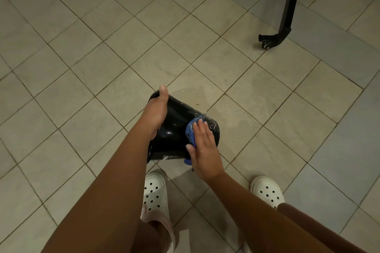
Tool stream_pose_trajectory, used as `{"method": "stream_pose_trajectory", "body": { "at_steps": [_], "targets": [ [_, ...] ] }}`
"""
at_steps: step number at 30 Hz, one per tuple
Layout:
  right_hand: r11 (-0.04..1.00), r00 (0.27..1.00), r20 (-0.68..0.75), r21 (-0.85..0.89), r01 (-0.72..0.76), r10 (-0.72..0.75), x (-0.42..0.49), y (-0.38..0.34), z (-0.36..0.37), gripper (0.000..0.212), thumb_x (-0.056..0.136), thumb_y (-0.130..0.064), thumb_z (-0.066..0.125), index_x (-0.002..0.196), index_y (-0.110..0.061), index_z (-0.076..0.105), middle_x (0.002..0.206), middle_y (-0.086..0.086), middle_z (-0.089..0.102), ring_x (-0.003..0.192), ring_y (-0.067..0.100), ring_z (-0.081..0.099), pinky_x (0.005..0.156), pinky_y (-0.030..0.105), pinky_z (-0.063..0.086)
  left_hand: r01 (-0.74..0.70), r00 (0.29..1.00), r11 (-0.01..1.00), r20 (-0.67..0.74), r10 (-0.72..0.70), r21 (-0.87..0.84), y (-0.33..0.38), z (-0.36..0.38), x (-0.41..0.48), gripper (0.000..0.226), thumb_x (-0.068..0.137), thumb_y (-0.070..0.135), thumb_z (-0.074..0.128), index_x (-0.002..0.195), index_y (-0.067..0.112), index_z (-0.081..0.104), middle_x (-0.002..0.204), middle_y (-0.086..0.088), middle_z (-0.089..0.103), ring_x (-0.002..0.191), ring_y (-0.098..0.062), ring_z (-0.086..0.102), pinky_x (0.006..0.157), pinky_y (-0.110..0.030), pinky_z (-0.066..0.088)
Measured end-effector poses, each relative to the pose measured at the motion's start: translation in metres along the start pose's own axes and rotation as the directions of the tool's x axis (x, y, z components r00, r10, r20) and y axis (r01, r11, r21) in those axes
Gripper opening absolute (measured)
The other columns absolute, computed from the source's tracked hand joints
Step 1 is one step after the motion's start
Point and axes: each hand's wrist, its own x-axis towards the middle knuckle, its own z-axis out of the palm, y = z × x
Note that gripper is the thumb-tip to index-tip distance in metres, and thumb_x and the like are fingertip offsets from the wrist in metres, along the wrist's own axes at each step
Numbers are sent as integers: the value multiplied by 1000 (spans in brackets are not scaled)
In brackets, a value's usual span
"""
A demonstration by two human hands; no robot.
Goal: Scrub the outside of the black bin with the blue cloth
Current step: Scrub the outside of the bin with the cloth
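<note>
Here left hand (155, 112) grips black bin (174, 117); right hand (203, 150), fingers (201, 128) straight, presses blue cloth (190, 132).

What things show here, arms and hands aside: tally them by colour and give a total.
Black: 2, the bin and the wheeled stand leg
Blue: 1, the cloth
White: 2, the left clog and the right clog
Total: 5
</note>
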Motion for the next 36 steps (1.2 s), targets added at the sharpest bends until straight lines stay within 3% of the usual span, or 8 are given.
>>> {"method": "stream_pose_trajectory", "body": {
  "at_steps": [2,6,12,16,20,25,29,36],
  "targets": [
    [996,997,67,-67,54,-49,-8,6,2,64,95,-41,30,147,-19,-1,157,1,-3,143,12,-12,115,35,-2,-32,998,997,-54,35,70,1,3,-1,65,99,64,21,113,11,56,100,-11,62,94,-25,59,82,-40,48],
    [984,991,116,-153,90,-72,-20,2,13,71,93,-37,28,145,-24,-18,156,3,-12,142,22,-16,113,44,-2,-107,987,984,-105,123,139,-1,6,2,58,105,48,24,115,6,63,108,-16,64,101,-30,60,98,-47,47],
    [999,998,45,-34,32,-31,-2,5,11,88,84,7,52,145,-17,-6,155,1,-6,142,17,-16,116,39,-1,-167,970,975,-156,189,145,-7,10,5,50,107,42,22,110,8,59,92,-8,60,93,-24,57,88,-38,46],
    [991,993,1,70,-114,114,0,-3,8,83,83,8,54,147,-10,4,156,5,-4,143,17,-12,118,36,2,-158,970,982,-167,174,108,-9,10,6,53,106,46,23,112,9,60,104,-14,64,101,-28,61,97,-46,48],
    [999,1000,-13,44,-22,23,-6,-17,23,103,64,19,64,146,-6,7,155,14,3,143,26,-7,116,40,7,-158,969,981,-175,176,115,-11,8,8,56,107,43,22,120,4,59,106,-14,63,100,-26,59,88,-37,45],
    [999,1000,5,49,-18,18,11,-15,13,96,74,9,66,146,-7,4,153,6,-5,142,19,-12,117,31,-5,-154,968,986,-192,165,69,-16,4,9,52,107,42,23,118,6,59,105,-12,60,100,-24,56,85,-34,40],
    [991,993,25,-61,-118,119,1,-10,13,108,63,3,79,146,-1,9,152,16,1,142,30,0,113,40,3,-151,967,987,-200,157,48,-18,4,11,51,107,42,23,116,6,59,106,-11,60,98,-21,55,85,-33,38],
    [998,998,55,-68,-2,5,10,-12,15,115,54,8,81,144,-1,11,153,20,11,141,32,1,114,41,7,-157,964,986,-210,165,56,-16,3,13,56,107,42,23,117,1,60,113,-19,64,107,-31,59,101,-45,46]
  ]
}}
